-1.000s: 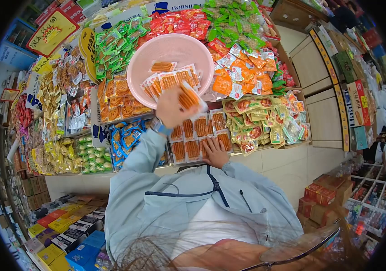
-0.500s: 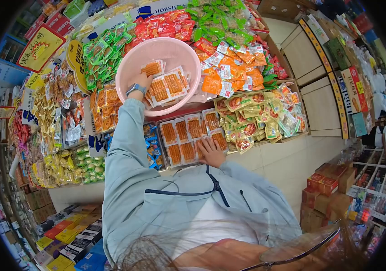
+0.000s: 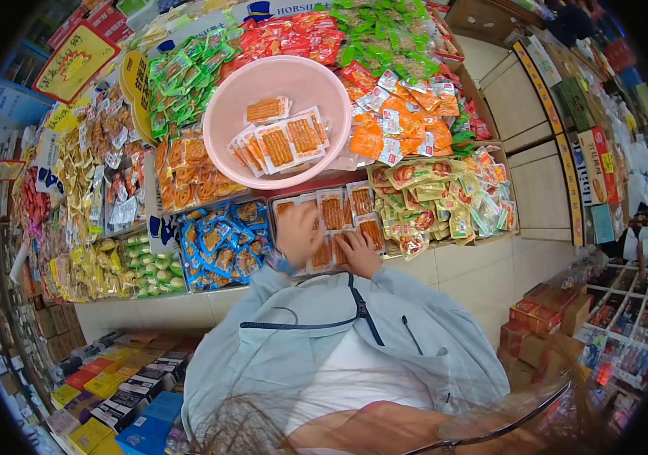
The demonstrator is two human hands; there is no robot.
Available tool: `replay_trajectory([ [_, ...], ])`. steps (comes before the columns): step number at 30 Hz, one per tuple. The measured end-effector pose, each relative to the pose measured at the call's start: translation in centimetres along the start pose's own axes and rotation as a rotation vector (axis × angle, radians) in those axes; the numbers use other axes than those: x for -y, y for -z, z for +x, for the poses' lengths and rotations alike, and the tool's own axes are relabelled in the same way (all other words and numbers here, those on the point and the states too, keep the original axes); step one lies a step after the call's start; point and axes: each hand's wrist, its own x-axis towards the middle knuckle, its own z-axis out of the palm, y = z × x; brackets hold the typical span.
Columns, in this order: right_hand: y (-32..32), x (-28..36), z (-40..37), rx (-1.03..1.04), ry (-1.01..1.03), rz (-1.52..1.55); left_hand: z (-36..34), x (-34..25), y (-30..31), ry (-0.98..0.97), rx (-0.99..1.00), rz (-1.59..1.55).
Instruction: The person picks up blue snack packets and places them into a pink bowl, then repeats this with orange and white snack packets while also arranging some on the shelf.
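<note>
My left hand (image 3: 299,236), blurred by motion, is over the left part of a tray of flat packets of brown sticks (image 3: 331,211); its fingertips are too smeared to read. Beside it, on the tray's right part, my right hand (image 3: 359,254) rests with its fingers apart on the packets near the front edge. A pink plastic basket (image 3: 221,114) stands just behind the tray, with several of the same packets (image 3: 275,145) leaning on each other inside and a separate one (image 3: 266,110) at the back.
Blue packets (image 3: 225,246) lie left of the tray and beige packets (image 3: 415,201) right of it. Orange packets (image 3: 404,121), red packets (image 3: 290,39) and green packets (image 3: 187,76) surround the basket. Stacked boxes (image 3: 540,311) stand on the floor at the right.
My left hand has left the basket and moved down to the tray, and the packets it was touching stay in the basket. My right hand remains on the tray. The view has shifted slightly.
</note>
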Motion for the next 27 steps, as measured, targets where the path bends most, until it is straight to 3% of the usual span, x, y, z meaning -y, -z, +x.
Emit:
replay_trajectory([
  [5,1.8,0.5,0.4,-0.105,0.076,0.089,-14.1,2.6,-5.5,0.217,0.273,0.000],
  [7,3.9,0.9,1.1,-0.146,0.099,0.248,-15.8,3.4,-5.3,0.133,0.237,0.077],
  [10,9.0,2.5,4.6,-0.400,0.092,0.208,-17.0,4.0,-5.2,0.106,0.219,0.148],
  [14,17.0,3.4,14.6,-0.776,0.259,0.157,-16.9,3.3,-6.4,0.171,0.225,0.207],
  [16,20.1,3.4,19.9,-0.622,0.173,0.036,-17.0,3.3,-6.9,0.166,0.216,0.234],
  [21,19.7,1.6,28.5,0.140,-0.086,-0.318,-16.3,3.5,-6.1,0.148,0.309,0.270],
  [24,19.1,1.6,29.3,0.055,-0.092,-0.201,-15.2,3.4,-6.2,0.216,0.333,0.232],
  [27,18.9,1.5,26.0,-0.595,0.254,-0.173,-14.4,3.7,-6.3,0.233,0.294,0.231],
])
